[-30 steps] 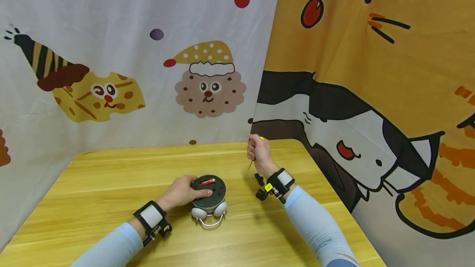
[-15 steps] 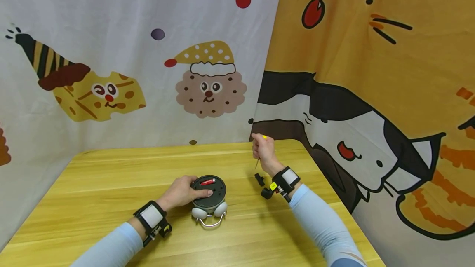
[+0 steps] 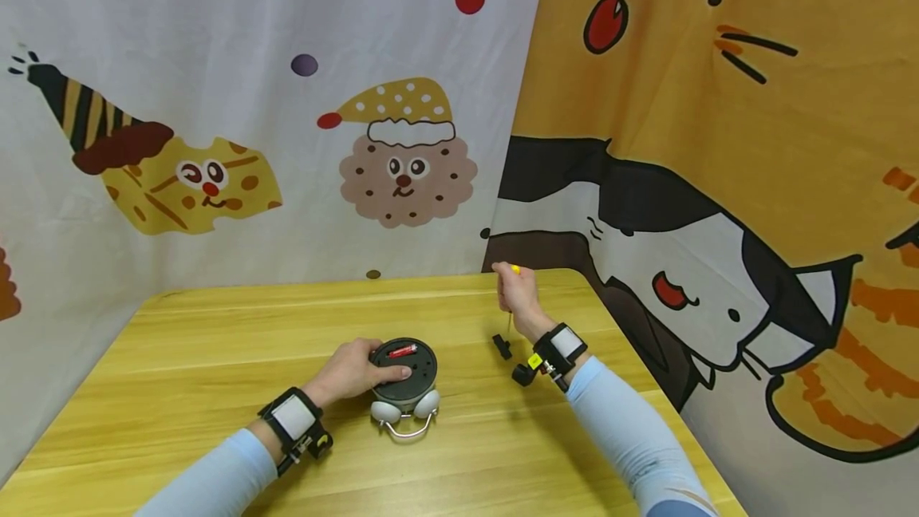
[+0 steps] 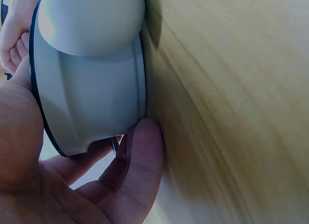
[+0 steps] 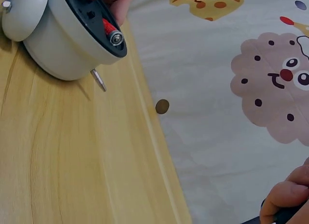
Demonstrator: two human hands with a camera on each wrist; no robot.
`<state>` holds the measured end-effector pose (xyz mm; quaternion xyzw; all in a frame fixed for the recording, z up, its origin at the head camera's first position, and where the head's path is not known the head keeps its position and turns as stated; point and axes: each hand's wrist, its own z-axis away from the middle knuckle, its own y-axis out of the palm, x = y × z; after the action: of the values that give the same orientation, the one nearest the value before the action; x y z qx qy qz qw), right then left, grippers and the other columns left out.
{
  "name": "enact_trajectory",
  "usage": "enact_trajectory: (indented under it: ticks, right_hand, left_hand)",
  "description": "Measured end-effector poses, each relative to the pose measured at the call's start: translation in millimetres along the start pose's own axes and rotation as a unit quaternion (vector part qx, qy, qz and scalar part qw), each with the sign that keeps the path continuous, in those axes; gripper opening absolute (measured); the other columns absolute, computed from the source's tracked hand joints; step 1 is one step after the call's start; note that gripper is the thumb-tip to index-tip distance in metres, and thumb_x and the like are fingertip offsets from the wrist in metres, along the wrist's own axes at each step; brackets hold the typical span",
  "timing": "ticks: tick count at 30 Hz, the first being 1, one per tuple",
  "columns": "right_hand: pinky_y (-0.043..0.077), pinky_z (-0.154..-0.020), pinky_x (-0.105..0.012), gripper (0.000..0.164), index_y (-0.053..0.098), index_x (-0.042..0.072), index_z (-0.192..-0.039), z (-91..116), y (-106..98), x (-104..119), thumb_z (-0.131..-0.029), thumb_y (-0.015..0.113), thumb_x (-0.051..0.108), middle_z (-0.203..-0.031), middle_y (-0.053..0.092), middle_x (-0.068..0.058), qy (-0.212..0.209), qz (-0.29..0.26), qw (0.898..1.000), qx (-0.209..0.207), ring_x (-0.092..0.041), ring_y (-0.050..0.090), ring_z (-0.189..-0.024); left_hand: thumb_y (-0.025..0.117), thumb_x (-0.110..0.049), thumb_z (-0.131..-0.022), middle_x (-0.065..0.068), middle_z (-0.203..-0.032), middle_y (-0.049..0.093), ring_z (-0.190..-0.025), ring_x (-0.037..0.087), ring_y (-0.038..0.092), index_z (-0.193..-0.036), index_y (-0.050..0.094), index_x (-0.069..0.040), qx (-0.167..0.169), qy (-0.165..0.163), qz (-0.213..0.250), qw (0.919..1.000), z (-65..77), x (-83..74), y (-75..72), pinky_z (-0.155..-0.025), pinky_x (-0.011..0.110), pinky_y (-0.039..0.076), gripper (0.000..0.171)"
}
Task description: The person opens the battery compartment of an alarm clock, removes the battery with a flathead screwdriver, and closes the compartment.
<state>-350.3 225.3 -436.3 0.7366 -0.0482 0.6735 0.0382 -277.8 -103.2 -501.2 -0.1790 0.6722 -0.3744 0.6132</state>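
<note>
A twin-bell alarm clock point(image 3: 420, 374) rests face down, its black back up and its bells toward me. A red battery point(image 3: 402, 352) sits in the open slot of that back. My left hand point(image 3: 352, 371) grips the clock's left side, thumb over the back; the left wrist view has its fingers point(image 4: 145, 171) around the pale casing. Farther right, my right hand point(image 3: 518, 294) is wrapped around a screwdriver point(image 3: 510, 322), yellow at its top end, thin shaft pointing down. Just below the shaft lies a small black piece point(image 3: 502, 346), possibly the battery cover.
The wooden table point(image 3: 215, 389) meets a white curtain point(image 3: 301, 254) at the back and a cat-print curtain point(image 3: 718, 262) on the right. A short metal foot point(image 5: 98, 80) sticks out of the clock's side. Both wrists carry strapped-on cameras.
My right hand with the screwdriver has shifted to the right, and the shaft has swung to nearly upright by the small black piece. The left hand and clock stay put.
</note>
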Motion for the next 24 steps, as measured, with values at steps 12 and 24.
enact_trajectory:
  ticks: [12, 24]
  right_hand:
    - [0.027, -0.049, -0.026, 0.048, 0.046, 0.023, -0.065, -0.9, -12.8, -5.9, -0.107, 0.065, 0.034, -0.051, 0.039, 0.011, 0.057, 0.076, 0.995, -0.014, -0.009, 0.031, -0.046]
    - [0.031, -0.05, -0.027, 0.044, 0.049, 0.02, -0.071, -7.8, -27.6, -25.2, -0.109, 0.065, 0.034, -0.056, 0.04, 0.01, 0.091, 0.164, 0.982, 0.008, -0.01, 0.034, -0.048]
  left_hand:
    - [0.094, -0.059, -0.087, 0.011, -0.117, 0.081, -0.095, 0.017, 0.066, -0.137, 0.075, 0.0, 0.004, -0.016, 0.0, 0.9999, 1.1, -2.5, -1.8, -0.078, 0.031, 0.054, 0.08]
    - [0.094, -0.058, -0.086, 0.009, -0.114, 0.081, -0.093, 0.017, 0.066, -0.135, 0.076, 0.0, 0.004, -0.014, 0.003, 0.9999, 0.7, -2.4, -1.4, -0.077, 0.031, 0.053, 0.078]
